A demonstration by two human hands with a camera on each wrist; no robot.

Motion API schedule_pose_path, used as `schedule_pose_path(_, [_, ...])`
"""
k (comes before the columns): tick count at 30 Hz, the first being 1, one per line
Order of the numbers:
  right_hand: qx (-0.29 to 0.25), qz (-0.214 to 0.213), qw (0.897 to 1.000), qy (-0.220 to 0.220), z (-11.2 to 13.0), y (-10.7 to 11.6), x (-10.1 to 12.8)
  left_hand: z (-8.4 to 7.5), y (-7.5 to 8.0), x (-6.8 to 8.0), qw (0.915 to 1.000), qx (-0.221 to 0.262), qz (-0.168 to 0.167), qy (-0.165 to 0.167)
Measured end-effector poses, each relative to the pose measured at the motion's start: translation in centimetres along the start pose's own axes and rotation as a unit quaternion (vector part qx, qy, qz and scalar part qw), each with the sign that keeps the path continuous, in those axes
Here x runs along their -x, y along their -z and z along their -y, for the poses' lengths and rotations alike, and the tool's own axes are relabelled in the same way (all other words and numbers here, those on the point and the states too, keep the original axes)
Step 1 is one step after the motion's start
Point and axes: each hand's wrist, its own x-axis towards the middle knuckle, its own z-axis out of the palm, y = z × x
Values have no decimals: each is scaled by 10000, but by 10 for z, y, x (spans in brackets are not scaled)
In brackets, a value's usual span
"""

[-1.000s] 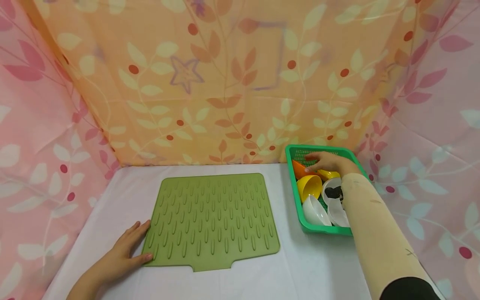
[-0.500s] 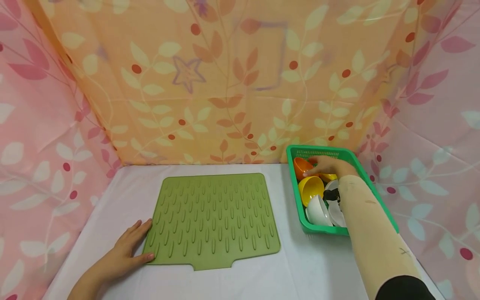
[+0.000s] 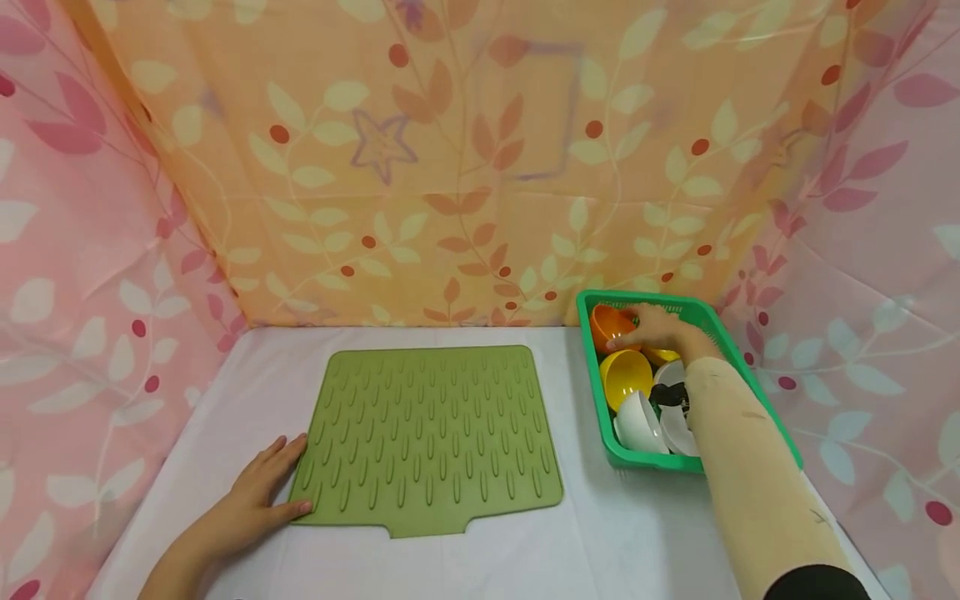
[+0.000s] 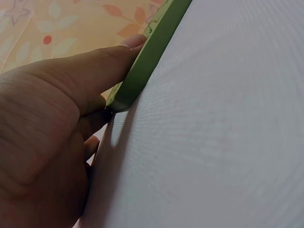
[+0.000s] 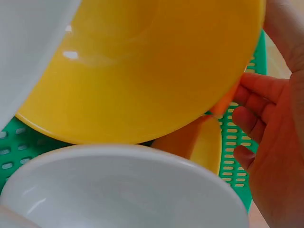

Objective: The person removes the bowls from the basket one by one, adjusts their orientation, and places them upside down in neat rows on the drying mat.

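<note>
Leaf-patterned cloth [image 3: 465, 167] backs a white table [image 3: 600, 533]. The left hand [image 3: 242, 510], fingers extended, touches the left edge of a green mat [image 3: 431, 433]. At right, a green basket [image 3: 652, 460] holds an orange bowl [image 3: 611, 327], pinched by the right hand [image 3: 667, 330], a yellow bowl [image 3: 625, 380] and a white bowl [image 3: 637, 422].

Letters, numbers and brand names: none legible. Drawn signs, head view: a five-pointed star [image 3: 384, 146] in purple outline on the orange patterned cloth [image 3: 465, 292] at the back; to its right on the same cloth, an angular purple outline [image 3: 573, 108] with top, right and bottom strokes, its lines blurred. On the beige right sleeve [image 3: 750, 467], short dark strokes [image 3: 821, 518] near the black band [image 3: 816, 583], forming no readable character.
</note>
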Motion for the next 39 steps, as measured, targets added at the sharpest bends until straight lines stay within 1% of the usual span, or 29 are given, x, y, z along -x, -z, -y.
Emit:
schedule_pose_path(6, [106, -471, 9988, 32, 4, 9, 7, -2, 2, -2, 10000, 38, 46, 65])
schedule_pose_path(12, [-138, -1000, 9948, 105, 16, 18, 21, -1, 5, -1, 9999, -49, 83, 130])
schedule_pose_path(16, [-137, -1277, 9916, 171, 23, 17, 28, 0, 7, -1, 9999, -124, 15, 73])
schedule_pose_path(22, [-131, -1588, 9871, 147, 34, 11, 47, -2, 4, -2, 10000, -66, 52, -14])
schedule_pose_path(29, [-65, -1893, 9816, 237, 62, 8, 65, -1, 1, 0, 9998, -152, -53, -83])
schedule_pose_path(34, [-156, -2086, 9767, 473, 86, 1, 82, -1, 3, 1, 9999, -128, -37, -76])
schedule_pose_path(39, [-217, -2213, 9719, 769, 114, -12, 104, -1, 4, 1, 10000, -43, 5, -19])
